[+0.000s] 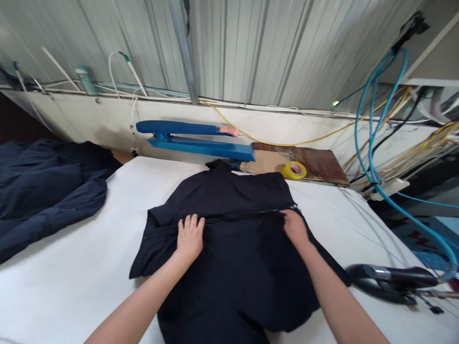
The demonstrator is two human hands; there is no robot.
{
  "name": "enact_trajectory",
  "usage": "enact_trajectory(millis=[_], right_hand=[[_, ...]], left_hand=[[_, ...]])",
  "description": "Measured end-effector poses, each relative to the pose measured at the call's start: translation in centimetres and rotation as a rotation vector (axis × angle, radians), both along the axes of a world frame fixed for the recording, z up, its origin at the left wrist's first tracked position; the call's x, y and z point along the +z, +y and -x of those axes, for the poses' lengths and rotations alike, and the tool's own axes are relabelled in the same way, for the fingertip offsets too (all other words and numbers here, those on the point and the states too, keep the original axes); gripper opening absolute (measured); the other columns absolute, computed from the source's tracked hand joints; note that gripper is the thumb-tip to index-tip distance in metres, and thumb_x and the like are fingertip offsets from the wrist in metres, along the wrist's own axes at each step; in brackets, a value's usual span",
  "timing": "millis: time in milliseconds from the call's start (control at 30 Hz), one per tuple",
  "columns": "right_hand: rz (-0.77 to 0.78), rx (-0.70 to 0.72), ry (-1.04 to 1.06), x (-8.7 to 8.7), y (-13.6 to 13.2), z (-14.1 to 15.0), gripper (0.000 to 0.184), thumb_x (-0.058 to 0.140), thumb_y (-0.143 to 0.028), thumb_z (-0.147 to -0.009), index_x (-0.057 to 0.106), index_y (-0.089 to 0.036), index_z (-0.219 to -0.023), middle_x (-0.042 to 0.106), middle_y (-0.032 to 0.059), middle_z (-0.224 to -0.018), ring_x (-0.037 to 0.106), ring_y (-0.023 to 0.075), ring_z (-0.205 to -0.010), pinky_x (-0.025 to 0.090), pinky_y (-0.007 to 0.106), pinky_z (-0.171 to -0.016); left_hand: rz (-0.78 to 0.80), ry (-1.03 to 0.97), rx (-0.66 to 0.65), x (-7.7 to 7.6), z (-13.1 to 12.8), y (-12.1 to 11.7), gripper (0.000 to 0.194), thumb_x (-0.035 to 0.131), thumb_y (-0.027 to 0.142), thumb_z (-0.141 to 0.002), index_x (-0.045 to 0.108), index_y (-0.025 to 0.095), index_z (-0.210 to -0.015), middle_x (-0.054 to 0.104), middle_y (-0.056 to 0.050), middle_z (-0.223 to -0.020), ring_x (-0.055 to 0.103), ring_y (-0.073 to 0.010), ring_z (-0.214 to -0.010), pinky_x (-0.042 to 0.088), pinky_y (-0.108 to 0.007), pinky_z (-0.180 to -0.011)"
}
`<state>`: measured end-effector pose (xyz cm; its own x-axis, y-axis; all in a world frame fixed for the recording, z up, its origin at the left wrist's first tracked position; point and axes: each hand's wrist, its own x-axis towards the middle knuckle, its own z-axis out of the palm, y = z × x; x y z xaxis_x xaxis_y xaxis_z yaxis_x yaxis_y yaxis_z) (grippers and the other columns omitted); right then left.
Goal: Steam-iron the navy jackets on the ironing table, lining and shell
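So, dk jacket (236, 263) (zip (260, 211) across); L hand (190, 237) flat, R hand (294, 226) curled, hold unclear.

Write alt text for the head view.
A person's left hand rests on a dark jacket spread over a white table; the right hand is at the zipper. A black iron lies to the right, and a yellow tape roll sits beyond the jacket.

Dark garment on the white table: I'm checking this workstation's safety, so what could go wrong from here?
The iron lies right by the dark garment and might scorch it if hot. A tug on the blue hose running to the iron could drag it. Cloth might catch in the zipper by the right hand.
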<state>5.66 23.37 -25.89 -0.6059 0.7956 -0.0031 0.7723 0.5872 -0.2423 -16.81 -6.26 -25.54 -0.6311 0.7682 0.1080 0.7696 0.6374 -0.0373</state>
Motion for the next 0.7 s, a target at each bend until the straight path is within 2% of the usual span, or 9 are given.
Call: enact_trajectory(millis=[33,100,167,233,333,400,500,600,700], right_hand=[[0.049,-0.157,-0.035,0.5,2.0,-1.7,0.046,0.026,-0.022,-0.081,0.052,-0.015,-0.119,0.051,0.0109,-0.122,0.044,0.021,-0.115,0.037,0.035,-0.092],[0.135,-0.283,-0.099,1.1,5.3,-4.5,0.04,0.036,-0.025,-0.077,0.06,-0.014,-0.108,0.063,0.0141,-0.1,0.056,0.0259,-0.098,0.044,0.038,-0.08],[0.22,-0.289,-0.14,1.1,7.3,-5.7,0.032,0.043,-0.028,-0.074,0.067,-0.016,-0.091,0.067,0.0115,-0.078,0.062,0.0253,-0.079,0.047,0.036,-0.069],[0.288,-0.261,-0.15,0.5,7.9,-5.3,0.027,0.046,-0.03,-0.073,0.068,-0.017,-0.081,0.067,0.0083,-0.07,0.062,0.0216,-0.071,0.047,0.03,-0.063],[0.329,-0.212,-0.136,-0.2,7.2,-3.4,0.026,0.048,-0.031,-0.074,0.067,-0.015,-0.082,0.068,0.0078,-0.08,0.062,0.0191,-0.076,0.046,0.025,-0.064],[0.301,-0.212,-0.128,0.0,6.9,-3.1,0.031,0.046,-0.03,-0.076,0.065,-0.013,-0.093,0.066,0.0113,-0.092,0.06,0.0209,-0.086,0.046,0.026,-0.069],[0.177,-0.334,-0.144,1.3,7.6,-4.9,0.043,0.035,-0.035,-0.082,0.054,-0.011,-0.112,0.06,0.0194,-0.103,0.057,0.0281,-0.095,0.045,0.036,-0.072],[0.087,-0.481,-0.218,2.9,8.5,-6.9,0.044,0.03,-0.036,-0.084,0.053,-0.013,-0.113,0.056,0.0221,-0.105,0.055,0.0326,-0.096,0.044,0.041,-0.068],[-0.059,-0.435,-0.213,3.7,7.6,-6.1,0.039,0.028,-0.026,-0.084,0.055,-0.014,-0.109,0.053,0.0205,-0.111,0.05,0.0319,-0.102,0.043,0.04,-0.073]], left_hand=[[-0.023,-0.009,-0.043,-0.5,-0.7,0.4,0.047,0.041,0.021,-0.081,0.041,0.028,-0.128,0.034,-0.008,-0.136,0.022,-0.0326,-0.126,0.015,-0.055,-0.098],[-0.039,-0.028,-0.087,-1.7,-1.6,0.9,0.05,0.041,0.031,-0.082,0.032,0.036,-0.132,0.025,-0.003,-0.143,0.012,-0.0345,-0.13,0.008,-0.061,-0.098],[-0.034,-0.032,-0.09,-2.9,-1.9,0.9,0.05,0.037,0.034,-0.084,0.028,0.038,-0.133,0.021,-0.001,-0.144,0.008,-0.0347,-0.131,0.005,-0.064,-0.096],[-0.031,-0.017,-0.097,-3.7,-1.8,0.7,0.05,0.036,0.033,-0.085,0.026,0.038,-0.134,0.018,-0.001,-0.145,0.005,-0.0337,-0.132,0.004,-0.065,-0.096],[-0.033,0.01,-0.115,-4.1,-1.5,0.4,0.05,0.034,0.032,-0.085,0.025,0.039,-0.134,0.015,0.001,-0.146,0.003,-0.0325,-0.132,0.003,-0.066,-0.095],[-0.035,0.016,-0.122,-4.0,-1.5,0.4,0.049,0.032,0.032,-0.086,0.025,0.04,-0.133,0.015,0.002,-0.146,0.004,-0.032,-0.132,0.004,-0.066,-0.095],[-0.036,-0.005,-0.161,-4.2,-1.8,0.8,0.048,0.03,0.032,-0.087,0.024,0.041,-0.133,0.017,0.003,-0.145,0.008,-0.0307,-0.132,0.004,-0.067,-0.095],[-0.036,-0.066,-0.22,-4.3,-2.2,1.5,0.047,0.03,0.034,-0.087,0.022,0.041,-0.133,0.023,0.001,-0.143,0.015,-0.0286,-0.13,0.005,-0.067,-0.095],[-0.072,-0.112,-0.222,-3.8,-2.2,2.0,0.043,0.031,0.035,-0.087,0.033,0.039,-0.13,0.036,-0.001,-0.136,0.027,-0.0263,-0.124,0.013,-0.061,-0.097]])
